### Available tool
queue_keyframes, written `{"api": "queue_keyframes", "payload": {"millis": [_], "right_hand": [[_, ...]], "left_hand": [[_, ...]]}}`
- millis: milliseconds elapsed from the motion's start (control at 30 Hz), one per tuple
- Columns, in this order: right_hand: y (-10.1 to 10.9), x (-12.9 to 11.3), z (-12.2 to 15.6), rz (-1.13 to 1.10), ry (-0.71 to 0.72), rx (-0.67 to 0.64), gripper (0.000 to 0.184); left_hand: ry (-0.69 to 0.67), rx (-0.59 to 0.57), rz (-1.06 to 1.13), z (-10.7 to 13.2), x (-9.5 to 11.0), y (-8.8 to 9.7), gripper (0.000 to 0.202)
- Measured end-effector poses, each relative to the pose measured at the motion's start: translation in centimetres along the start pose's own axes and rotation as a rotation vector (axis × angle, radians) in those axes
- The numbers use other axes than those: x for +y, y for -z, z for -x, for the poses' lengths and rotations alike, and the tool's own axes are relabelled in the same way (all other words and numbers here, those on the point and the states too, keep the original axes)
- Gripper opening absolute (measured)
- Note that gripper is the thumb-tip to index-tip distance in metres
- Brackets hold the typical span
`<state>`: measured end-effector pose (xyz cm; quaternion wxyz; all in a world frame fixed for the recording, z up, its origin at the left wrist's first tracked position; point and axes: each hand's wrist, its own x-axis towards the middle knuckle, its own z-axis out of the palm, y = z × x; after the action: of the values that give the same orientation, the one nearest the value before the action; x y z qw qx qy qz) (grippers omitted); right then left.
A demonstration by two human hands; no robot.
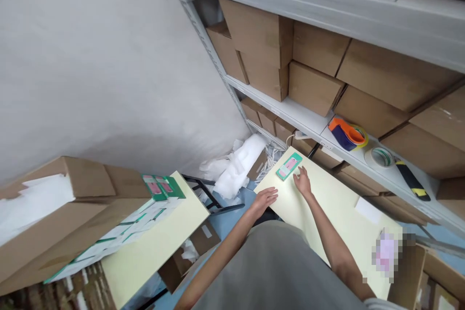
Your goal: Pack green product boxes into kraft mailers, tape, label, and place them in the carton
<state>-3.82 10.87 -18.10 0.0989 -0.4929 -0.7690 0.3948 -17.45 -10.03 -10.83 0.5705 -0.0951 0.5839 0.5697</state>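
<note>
A flat green box with a pink and white front (pixel 289 166) lies near the far end of the cream table (pixel 336 213). My right hand (pixel 302 182) is just right of this box, its fingers apart and slightly bent, with nothing seen in them. Whether its fingertips touch the box I cannot tell. Over the table's left edge, my left hand (pixel 264 201) has its fingers stretched out and holds nothing.
Similar green boxes (pixel 160 188) stand in rows on a second table at left, beside a large open carton (pixel 90 179). Shelves of cartons rise at right, with a tape dispenser (pixel 347 134), tape roll (pixel 379 157) and utility knife (pixel 412 179). White packing foam (pixel 240 164) lies beyond.
</note>
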Motion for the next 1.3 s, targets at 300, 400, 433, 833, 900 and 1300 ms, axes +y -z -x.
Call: {"api": "queue_keyframes", "payload": {"millis": [300,400,433,833,900,1300], "right_hand": [[-4.3,-5.5,6.1,-0.143,0.274,-0.392,0.042],[-4.7,-7.3,8.2,-0.172,0.375,-0.541,0.038],[-4.7,-7.7,8.9,-0.175,0.401,-0.572,0.039],[-14.5,-19.8,23.0,-0.147,0.673,-0.729,0.047],[-18.5,-23.8,26.9,-0.13,0.722,-0.798,0.047],[-36.3,-40.9,51.1,-0.218,0.794,-1.207,0.028]], "left_hand": [[-0.155,0.286,0.271,7.3,-2.1,4.9,0.014],[-0.231,0.269,0.331,9.9,-3.3,6.3,0.017],[-0.251,0.267,0.349,10.6,-3.6,6.8,0.018],[-0.54,0.233,0.632,19.4,-6.3,20.2,0.026],[-0.608,0.317,0.723,22.6,-7.3,25.4,0.025],[-1.072,0.888,1.11,44.9,-13.2,52.1,0.035]]}}
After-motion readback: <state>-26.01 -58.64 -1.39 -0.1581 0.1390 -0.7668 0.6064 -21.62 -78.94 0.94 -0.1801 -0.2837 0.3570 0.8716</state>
